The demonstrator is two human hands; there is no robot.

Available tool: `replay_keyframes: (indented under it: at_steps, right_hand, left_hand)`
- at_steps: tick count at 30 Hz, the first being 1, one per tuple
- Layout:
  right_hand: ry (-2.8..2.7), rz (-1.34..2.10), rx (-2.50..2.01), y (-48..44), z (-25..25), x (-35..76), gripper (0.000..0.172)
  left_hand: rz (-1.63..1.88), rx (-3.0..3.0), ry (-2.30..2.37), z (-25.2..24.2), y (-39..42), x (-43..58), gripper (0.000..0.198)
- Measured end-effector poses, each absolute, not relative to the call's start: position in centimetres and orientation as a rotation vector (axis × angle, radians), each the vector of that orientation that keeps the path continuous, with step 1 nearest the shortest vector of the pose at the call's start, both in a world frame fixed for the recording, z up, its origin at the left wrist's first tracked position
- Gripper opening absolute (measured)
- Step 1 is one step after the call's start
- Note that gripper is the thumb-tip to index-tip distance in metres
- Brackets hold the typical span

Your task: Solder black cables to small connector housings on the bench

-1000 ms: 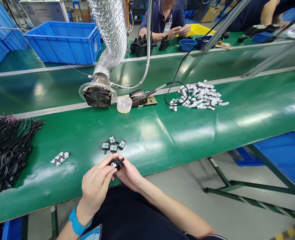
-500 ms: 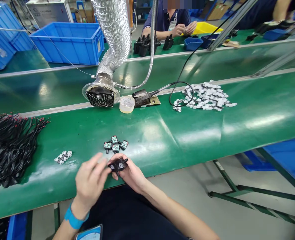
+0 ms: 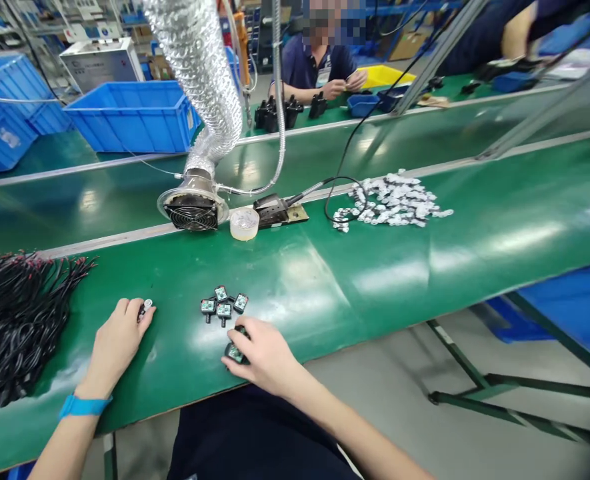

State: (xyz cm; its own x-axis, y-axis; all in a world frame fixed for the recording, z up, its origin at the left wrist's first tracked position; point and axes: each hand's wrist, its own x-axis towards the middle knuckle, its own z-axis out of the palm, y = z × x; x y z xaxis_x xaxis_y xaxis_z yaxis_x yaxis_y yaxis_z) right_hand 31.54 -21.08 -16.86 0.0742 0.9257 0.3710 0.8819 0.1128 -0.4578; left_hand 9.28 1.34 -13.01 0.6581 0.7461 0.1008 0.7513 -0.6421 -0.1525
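My left hand [image 3: 117,340], a blue band at its wrist, rests on the green table with its fingers closed round some small white-and-grey parts [image 3: 147,305]; most of them are hidden. My right hand [image 3: 267,353] is closed on black housings [image 3: 235,353] with green circuit boards facing up, low over the table's near edge. Its fingers cover part of them. Just beyond lie several loose black housings with circuit boards [image 3: 223,311], each with a short stub.
Black cables [image 3: 19,327] are heaped at the left. Along the back stand a fume duct with a fan [image 3: 192,217], a tape roll [image 3: 245,224] and a soldering-iron holder [image 3: 272,210]. White parts [image 3: 395,199] lie at the right. A co-worker [image 3: 317,70] sits opposite.
My hands have parted. The left has moved left onto the small white parts. The right has turned over the black housings, so their circuit boards now face up.
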Motion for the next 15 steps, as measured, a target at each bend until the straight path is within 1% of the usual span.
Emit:
replay_keyframes:
  at_steps: [2,5,7,9,12,13,15]
  right_hand:
    - [-1.838,0.047,-1.772,-20.7,-17.2,31.1,0.037]
    - [-1.833,0.003,-1.799,-20.4,-17.5,30.6,0.046]
    - [-1.824,-0.018,-1.800,-20.2,-17.6,30.4,0.052]
    - [-1.816,-0.028,-1.795,-20.1,-17.8,30.4,0.057]
    - [-1.786,-0.010,-1.804,-20.0,-18.0,30.6,0.060]
    - [-1.771,-0.005,-1.804,-20.0,-18.0,30.8,0.060]
    - [-1.739,-0.010,-1.787,-20.1,-17.9,31.1,0.062]
  left_hand:
    - [-0.137,-2.760,-1.190,-12.3,1.7,13.3,0.040]
    - [-0.225,-2.910,-0.967,-11.2,1.7,20.7,0.037]
    - [-0.193,-3.029,-0.761,-10.9,1.8,25.4,0.035]
    - [-0.061,-3.149,-0.567,-10.9,1.9,29.0,0.034]
    - [0.132,-3.312,-0.413,-10.6,2.1,31.2,0.038]
    - [0.105,-3.350,-0.424,-10.4,2.2,30.9,0.042]
    - [-0.074,-3.404,-0.482,-9.7,2.0,29.1,0.048]
